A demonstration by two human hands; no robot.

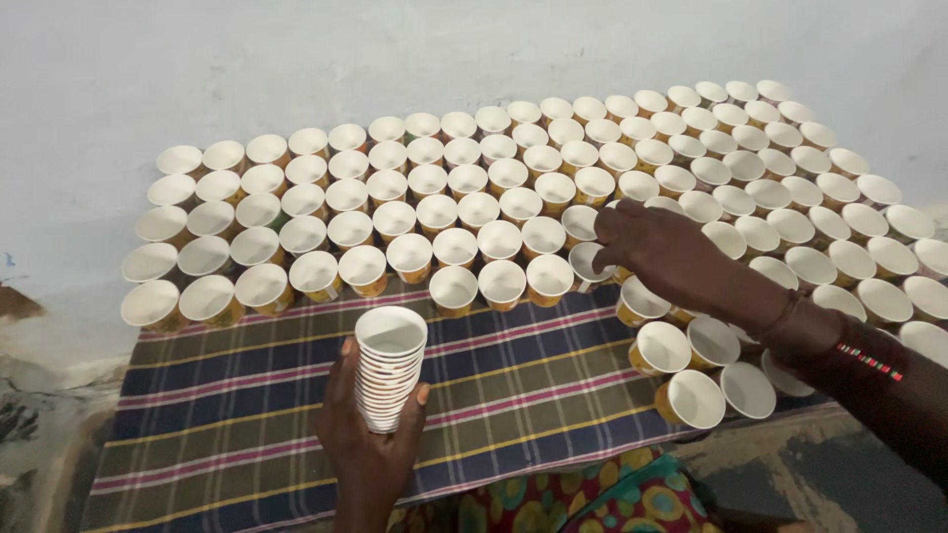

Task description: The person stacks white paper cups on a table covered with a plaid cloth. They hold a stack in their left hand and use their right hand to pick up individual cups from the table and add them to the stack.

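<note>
A: Report left hand status.

B: The left hand [367,444] is at the 6 o'clock edge of the view, fingers wrapped around a nested stack of paper cups [388,370]. The stack stands upright, mouth up, over the striped cloth [247,405].

A: Right hand?

B: The right hand [657,247] reaches in from 4 o'clock, palm down, fingers curled onto a single paper cup [589,265] at the front row of the array. Whether it grips that cup or only touches it, I cannot tell.

A: Array layout?

B: The rows of upright cups [474,188] fill the cloth from 9 o'clock through 12 o'clock to 3 o'clock, rims touching or just beside one another, against a pale wall [296,59]. A cup [453,290] stands at 12 o'clock of the stack. Patterned fabric [592,498] shows at 6 o'clock.
</note>
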